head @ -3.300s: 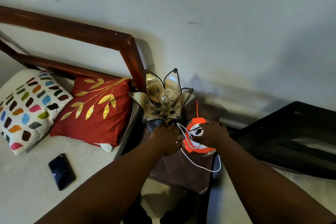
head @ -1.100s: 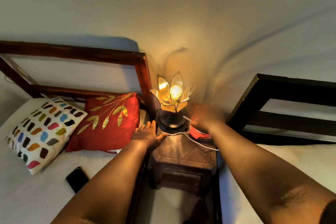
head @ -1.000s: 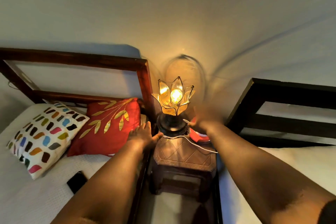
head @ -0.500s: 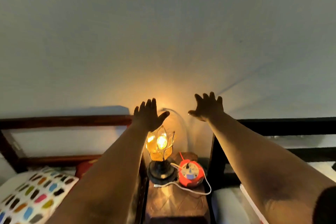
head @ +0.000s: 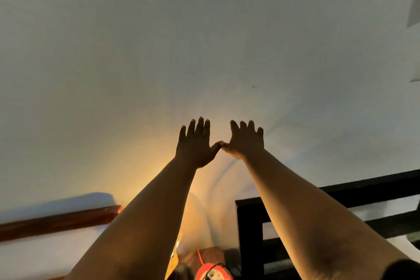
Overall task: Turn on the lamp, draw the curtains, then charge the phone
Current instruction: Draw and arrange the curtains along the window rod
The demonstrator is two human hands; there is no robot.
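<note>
Both arms reach up in front of a plain pale wall. My left hand (head: pixel 196 143) and my right hand (head: pixel 245 141) are raised side by side, fingers spread, thumbs touching, nothing in either. The lit lamp (head: pixel 174 257) shows only as a yellow sliver behind my left forearm at the bottom edge, and its warm glow spreads up the wall. An orange round socket reel (head: pixel 213 273) with a white plug sits beside it at the bottom. No curtain and no phone are in view.
A brown wooden headboard rail (head: pixel 59 223) runs along the lower left. A black bed frame (head: pixel 250 232) stands at the lower right. A pale shape (head: pixel 414 0) shows at the top right edge.
The view has tilted further up the wall. Both hands have risen and come together until the thumbs touch. The lamp, lit since about a second ago, has dropped to the bottom edge.
</note>
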